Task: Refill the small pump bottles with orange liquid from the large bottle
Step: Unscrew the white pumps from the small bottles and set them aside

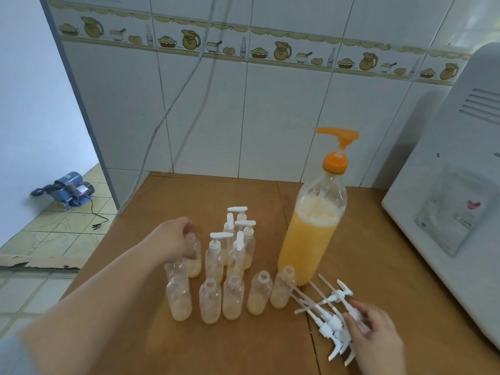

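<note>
Orange-filled large bottle [311, 234] stands between both hands, touching neither.

Only one view on my feed: head camera, wide-angle, worn on person's head. Looks forward and down over brown table [167, 201], close enough that both forearms enter from bottom edge. Faces tiled wall [270, 109] behind table. Edges bend from lens; floor [48, 234] shows at left. No second view to share.
</note>
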Demonstrator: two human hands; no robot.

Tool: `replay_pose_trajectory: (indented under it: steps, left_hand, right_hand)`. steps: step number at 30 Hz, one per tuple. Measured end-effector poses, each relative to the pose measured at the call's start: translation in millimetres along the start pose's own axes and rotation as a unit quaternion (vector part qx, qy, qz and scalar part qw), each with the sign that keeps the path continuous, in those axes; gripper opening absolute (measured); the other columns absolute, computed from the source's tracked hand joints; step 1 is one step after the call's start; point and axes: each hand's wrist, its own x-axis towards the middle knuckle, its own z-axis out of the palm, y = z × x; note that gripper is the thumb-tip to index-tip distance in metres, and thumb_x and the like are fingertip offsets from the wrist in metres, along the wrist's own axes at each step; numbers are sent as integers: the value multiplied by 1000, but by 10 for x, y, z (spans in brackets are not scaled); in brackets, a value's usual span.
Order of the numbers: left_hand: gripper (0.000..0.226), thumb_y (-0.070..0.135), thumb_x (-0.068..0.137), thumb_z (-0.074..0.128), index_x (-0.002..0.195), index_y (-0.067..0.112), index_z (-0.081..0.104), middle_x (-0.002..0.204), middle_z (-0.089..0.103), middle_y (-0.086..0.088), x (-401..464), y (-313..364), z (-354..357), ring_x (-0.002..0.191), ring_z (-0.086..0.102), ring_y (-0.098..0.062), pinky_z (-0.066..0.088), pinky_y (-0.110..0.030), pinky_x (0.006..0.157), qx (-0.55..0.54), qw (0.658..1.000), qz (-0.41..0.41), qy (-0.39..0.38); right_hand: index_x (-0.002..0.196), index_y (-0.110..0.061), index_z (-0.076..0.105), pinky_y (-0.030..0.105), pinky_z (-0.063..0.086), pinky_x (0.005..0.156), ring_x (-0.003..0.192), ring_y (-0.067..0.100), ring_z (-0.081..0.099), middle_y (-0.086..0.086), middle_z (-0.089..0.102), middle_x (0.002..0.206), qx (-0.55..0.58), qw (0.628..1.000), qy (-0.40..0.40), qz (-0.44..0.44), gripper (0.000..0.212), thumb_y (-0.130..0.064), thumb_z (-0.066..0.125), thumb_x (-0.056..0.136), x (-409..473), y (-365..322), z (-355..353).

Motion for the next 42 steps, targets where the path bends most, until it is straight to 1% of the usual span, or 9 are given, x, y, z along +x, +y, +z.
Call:
replay_pose_trajectory:
  steps: [10, 14, 19, 22, 27, 32, 36, 38, 42]
  left_hand:
    - [52, 61, 83, 54, 129, 38, 47, 137, 42, 12, -236, 343, 207, 132, 25, -15, 18, -40, 103, 193, 977, 63, 62]
    - [24, 50, 91, 50, 106, 36, 61, 111, 59, 15, -240, 309, 246, 122, 39, -9, 15, -39, 105, 143, 980, 75, 116]
    - [21, 37, 92, 56, 71, 34, 59, 56, 56, 22, -372, 277, 41, 72, 47, 7, 26, -29, 88, 41, 972, 138, 187]
    - [17, 45, 80, 65, 68, 35, 59, 60, 59, 11, -556, 410, -191, 65, 50, 0, 40, -34, 81, -30, 962, 159, 222]
    - [18, 45, 71, 73, 69, 31, 63, 66, 61, 7, -963, 727, -442, 67, 54, -9, 36, -13, 56, -110, 939, 234, 228]
    - [21, 50, 65, 73, 75, 33, 67, 79, 62, 19, -1124, 809, -442, 81, 55, -1, 39, -8, 66, -173, 922, 272, 216]
    - [56, 73, 70, 53, 116, 40, 54, 106, 61, 24, -1102, 544, -347, 100, 55, 8, 46, -17, 89, -217, 946, 232, 60]
    - [55, 74, 72, 52, 118, 44, 51, 110, 64, 22, -1154, 442, -203, 103, 58, 7, 49, -28, 94, -253, 942, 208, -73]
    - [39, 62, 75, 62, 108, 40, 59, 92, 67, 8, -1278, 386, 103, 88, 63, -11, 49, -36, 86, -318, 915, 223, -105]
  right_hand:
    - [83, -29, 63, 23, 35, 78, 94, 20, 53, 3, 58, 96, 61, 998, 20, -3, 23, -7, 70, 81, -45, -228, -70]
    - [78, -35, 60, 15, 42, 76, 84, 12, 56, -1, 61, 93, 109, 992, 31, -49, 32, -5, 71, 80, -120, -403, -71]
    - [87, -36, 61, 7, 42, 73, 88, 2, 55, -14, 61, 90, 145, 977, 6, -156, 29, -10, 71, 81, -215, -846, -100]
    - [96, -40, 61, 12, 44, 70, 86, 7, 57, -16, 61, 89, 161, 957, -67, -231, 23, -28, 72, 79, -271, -1287, -100]
    - [119, -40, 52, 13, 43, 77, 97, -6, 49, -25, 54, 104, 112, 930, -226, -266, 46, -52, 65, 77, -362, -1980, -55]
    - [94, -37, 58, 15, 42, 64, 76, -1, 50, -17, 55, 79, 120, 920, -230, -294, 21, -45, 69, 77, -489, -2176, -65]
    - [88, -26, 64, 27, 51, 62, 66, 11, 58, -2, 65, 78, 225, 922, -239, -205, 26, -43, 77, 72, -491, -2175, -144]
    - [90, -23, 65, 30, 55, 68, 74, 16, 65, 2, 70, 82, 315, 902, -259, -142, 35, -41, 77, 63, -459, -2187, -198]
    - [90, -5, 68, 28, 54, 71, 77, 26, 61, 23, 65, 87, 398, 866, -299, -52, 45, -43, 67, 67, -402, -2178, -279]
